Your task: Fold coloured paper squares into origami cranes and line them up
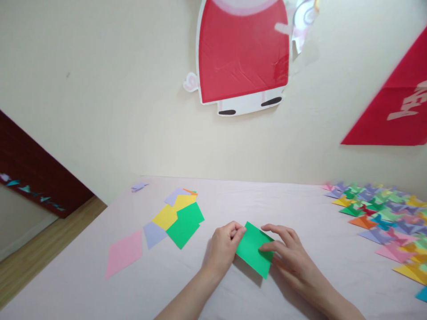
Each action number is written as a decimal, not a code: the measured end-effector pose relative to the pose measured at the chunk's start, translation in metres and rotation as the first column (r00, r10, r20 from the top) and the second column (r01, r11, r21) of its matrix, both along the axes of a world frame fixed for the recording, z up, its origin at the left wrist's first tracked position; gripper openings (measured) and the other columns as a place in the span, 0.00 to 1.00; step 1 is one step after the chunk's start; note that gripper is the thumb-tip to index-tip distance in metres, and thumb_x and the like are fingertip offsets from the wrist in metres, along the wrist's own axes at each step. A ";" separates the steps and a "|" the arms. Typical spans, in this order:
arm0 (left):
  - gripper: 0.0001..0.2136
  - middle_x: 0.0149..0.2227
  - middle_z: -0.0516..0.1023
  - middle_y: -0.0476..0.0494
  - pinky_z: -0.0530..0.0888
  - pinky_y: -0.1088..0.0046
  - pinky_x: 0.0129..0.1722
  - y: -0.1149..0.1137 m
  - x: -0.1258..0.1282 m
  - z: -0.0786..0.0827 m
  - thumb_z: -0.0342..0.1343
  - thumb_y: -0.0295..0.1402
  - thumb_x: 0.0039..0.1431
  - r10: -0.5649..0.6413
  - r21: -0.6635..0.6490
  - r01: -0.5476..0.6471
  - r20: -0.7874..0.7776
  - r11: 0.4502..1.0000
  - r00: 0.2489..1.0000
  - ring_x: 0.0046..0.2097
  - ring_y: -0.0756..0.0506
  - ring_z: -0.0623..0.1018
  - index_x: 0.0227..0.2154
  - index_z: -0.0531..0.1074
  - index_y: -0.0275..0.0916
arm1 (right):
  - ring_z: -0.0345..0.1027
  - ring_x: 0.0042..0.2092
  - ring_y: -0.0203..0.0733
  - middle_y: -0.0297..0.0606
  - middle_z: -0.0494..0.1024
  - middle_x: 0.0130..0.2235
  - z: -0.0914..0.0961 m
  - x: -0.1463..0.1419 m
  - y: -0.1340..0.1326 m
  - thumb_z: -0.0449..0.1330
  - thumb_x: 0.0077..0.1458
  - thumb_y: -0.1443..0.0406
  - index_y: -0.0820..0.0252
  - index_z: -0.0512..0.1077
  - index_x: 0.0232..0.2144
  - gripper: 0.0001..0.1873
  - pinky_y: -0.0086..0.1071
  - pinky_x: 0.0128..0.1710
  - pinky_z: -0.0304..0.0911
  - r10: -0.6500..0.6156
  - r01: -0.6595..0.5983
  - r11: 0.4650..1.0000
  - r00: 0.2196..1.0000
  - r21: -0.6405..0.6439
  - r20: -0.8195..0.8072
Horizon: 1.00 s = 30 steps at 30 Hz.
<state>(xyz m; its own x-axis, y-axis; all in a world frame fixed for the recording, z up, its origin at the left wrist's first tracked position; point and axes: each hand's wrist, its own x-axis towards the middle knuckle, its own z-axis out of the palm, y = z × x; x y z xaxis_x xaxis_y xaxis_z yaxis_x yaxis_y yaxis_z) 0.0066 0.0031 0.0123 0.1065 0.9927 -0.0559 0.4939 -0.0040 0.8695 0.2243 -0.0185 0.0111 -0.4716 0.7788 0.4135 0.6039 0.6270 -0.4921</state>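
A green sheet of origami paper is held slightly tilted above the table, casting a shadow below it. My left hand pinches its left corner between thumb and curled fingers. On the opposite side, my right hand has the paper's right edge between its fingers. One fingertip lies on the green face, while another finger reaches out beyond the upper edge. The right hand's remaining fingers are partly hidden behind the sheet.
Loose coloured sheets, including a pink one and a yellow one, lie left on the pale table. A small folded lilac paper sits at the far left. Rows of folded paper figures cover the right side. Behind stands a wall.
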 end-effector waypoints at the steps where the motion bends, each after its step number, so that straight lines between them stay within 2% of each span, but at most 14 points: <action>1: 0.14 0.22 0.70 0.53 0.63 0.77 0.25 -0.002 0.000 0.001 0.48 0.44 0.64 -0.010 0.028 0.011 -0.051 1.000 0.999 0.25 0.49 0.70 0.32 0.72 0.41 | 0.61 0.54 0.50 0.42 0.70 0.54 -0.001 -0.001 -0.001 0.53 0.56 0.72 0.51 0.75 0.38 0.14 0.44 0.50 0.63 0.008 -0.010 1.000 0.999 0.024 0.053; 4: 0.09 0.33 0.75 0.49 0.69 0.71 0.37 -0.012 -0.003 0.003 0.46 0.33 0.66 -0.039 0.200 0.079 -0.194 0.977 0.980 0.36 0.45 0.74 0.40 0.71 0.43 | 0.65 0.46 0.46 0.40 0.76 0.44 -0.001 -0.004 -0.002 0.54 0.58 0.72 0.51 0.75 0.36 0.12 0.41 0.47 0.63 0.059 -0.061 0.998 0.990 0.006 0.131; 6: 0.15 0.42 0.74 0.45 0.68 0.67 0.45 -0.024 -0.006 0.004 0.42 0.24 0.63 -0.092 0.300 0.177 -0.278 0.937 0.956 0.44 0.44 0.72 0.46 0.68 0.42 | 0.66 0.43 0.44 0.39 0.76 0.39 0.001 -0.006 -0.003 0.54 0.60 0.71 0.53 0.74 0.36 0.10 0.38 0.44 0.64 0.107 -0.099 0.993 0.987 -0.067 0.119; 9: 0.25 0.47 0.72 0.41 0.67 0.64 0.49 -0.043 -0.012 0.001 0.41 0.16 0.54 -0.209 0.279 0.326 -0.378 0.903 0.902 0.48 0.42 0.70 0.54 0.63 0.40 | 0.68 0.41 0.42 0.39 0.75 0.38 0.004 -0.008 -0.004 0.53 0.63 0.67 0.55 0.73 0.35 0.09 0.36 0.43 0.64 0.110 -0.098 0.978 0.993 -0.186 0.053; 11: 0.29 0.51 0.70 0.39 0.65 0.61 0.52 -0.053 -0.015 -0.001 0.42 0.16 0.52 -0.244 0.254 0.378 -0.434 0.891 0.867 0.51 0.41 0.69 0.59 0.58 0.38 | 0.68 0.40 0.41 0.38 0.74 0.36 0.005 -0.011 -0.005 0.51 0.64 0.64 0.56 0.71 0.32 0.11 0.34 0.42 0.65 0.037 -0.034 0.967 0.999 -0.253 0.008; 14: 0.30 0.55 0.68 0.38 0.63 0.59 0.55 -0.059 -0.015 -0.003 0.42 0.18 0.54 -0.239 0.244 0.399 -0.498 0.884 0.834 0.53 0.40 0.67 0.62 0.53 0.37 | 0.68 0.34 0.40 0.37 0.71 0.31 0.005 -0.019 -0.004 0.48 0.65 0.63 0.57 0.67 0.26 0.15 0.31 0.36 0.65 -0.114 0.103 0.946 0.993 -0.308 -0.018; 18: 0.27 0.57 0.66 0.40 0.64 0.58 0.54 -0.056 -0.010 -0.002 0.43 0.19 0.57 -0.212 0.244 0.399 -0.551 0.884 0.807 0.54 0.40 0.66 0.59 0.57 0.40 | 0.68 0.31 0.40 0.35 0.69 0.29 0.003 -0.029 -0.002 0.47 0.63 0.60 0.56 0.64 0.25 0.16 0.32 0.33 0.64 -0.267 0.264 0.919 0.963 -0.294 0.031; 22: 0.25 0.61 0.61 0.42 0.66 0.56 0.53 -0.055 -0.006 -0.002 0.45 0.20 0.56 -0.194 0.243 0.422 -0.621 0.873 0.760 0.53 0.38 0.66 0.57 0.61 0.44 | 0.68 0.30 0.42 0.35 0.71 0.28 -0.002 -0.034 -0.001 0.48 0.62 0.59 0.55 0.65 0.26 0.14 0.33 0.31 0.62 -0.338 0.353 0.904 0.936 -0.239 0.104; 30: 0.26 0.60 0.62 0.40 0.69 0.55 0.51 -0.050 -0.001 0.000 0.46 0.21 0.55 -0.200 0.238 0.446 -0.650 0.863 0.734 0.52 0.37 0.66 0.58 0.60 0.42 | 0.69 0.30 0.42 0.34 0.75 0.27 -0.007 -0.034 -0.001 0.49 0.61 0.58 0.54 0.65 0.27 0.12 0.32 0.30 0.61 -0.403 0.426 0.872 0.904 -0.242 0.139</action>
